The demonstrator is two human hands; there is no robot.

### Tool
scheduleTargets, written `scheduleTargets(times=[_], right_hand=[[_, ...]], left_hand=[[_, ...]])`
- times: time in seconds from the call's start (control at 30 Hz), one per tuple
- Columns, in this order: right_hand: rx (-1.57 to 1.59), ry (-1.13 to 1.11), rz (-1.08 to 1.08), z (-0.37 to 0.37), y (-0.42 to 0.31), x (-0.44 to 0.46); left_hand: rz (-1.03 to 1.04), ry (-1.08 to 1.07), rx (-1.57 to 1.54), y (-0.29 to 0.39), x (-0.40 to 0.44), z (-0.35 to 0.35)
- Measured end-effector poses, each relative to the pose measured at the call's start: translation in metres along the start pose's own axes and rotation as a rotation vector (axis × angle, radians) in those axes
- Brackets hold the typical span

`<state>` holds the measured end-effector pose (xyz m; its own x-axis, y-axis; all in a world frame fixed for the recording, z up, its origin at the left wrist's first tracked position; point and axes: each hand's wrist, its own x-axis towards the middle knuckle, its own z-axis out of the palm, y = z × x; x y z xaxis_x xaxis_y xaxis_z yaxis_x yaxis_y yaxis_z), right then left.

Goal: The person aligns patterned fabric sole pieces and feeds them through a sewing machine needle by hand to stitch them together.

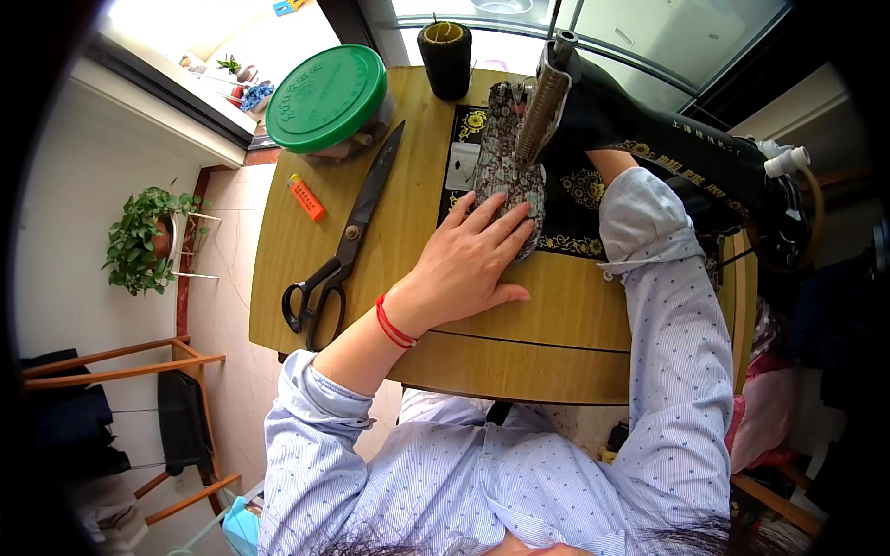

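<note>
A narrow piece of dark patterned fabric (501, 139) lies on the bed of a black sewing machine (681, 148), passing under its needle end. My left hand (473, 250) rests on the near end of the fabric, fingers stretched out and slightly spread, the thumb over the wooden table. My right forearm reaches under the machine's arm, and only the bare wrist (612, 165) shows. The machine hides the right hand's fingers, so what they touch cannot be seen.
On the wooden table (501, 366) left of the machine lie black scissors (357, 222) and an orange lighter (306, 198). Behind them stand a green-lidded jar (329, 97) and a black thread cone (445, 60). A white spool (788, 162) sits on the machine's right end.
</note>
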<state>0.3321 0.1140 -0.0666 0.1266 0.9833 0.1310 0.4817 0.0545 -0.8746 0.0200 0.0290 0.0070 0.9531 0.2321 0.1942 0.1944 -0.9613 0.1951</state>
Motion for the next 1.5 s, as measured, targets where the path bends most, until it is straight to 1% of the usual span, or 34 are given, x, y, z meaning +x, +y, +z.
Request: scheduleTargets(times=[1.5], right_hand=[[0.027, 0.054, 0.001, -0.0074, -0.0057, -0.0045]], left_hand=[[0.010, 0.063, -0.017, 0.0045, 0.0005, -0.0026]])
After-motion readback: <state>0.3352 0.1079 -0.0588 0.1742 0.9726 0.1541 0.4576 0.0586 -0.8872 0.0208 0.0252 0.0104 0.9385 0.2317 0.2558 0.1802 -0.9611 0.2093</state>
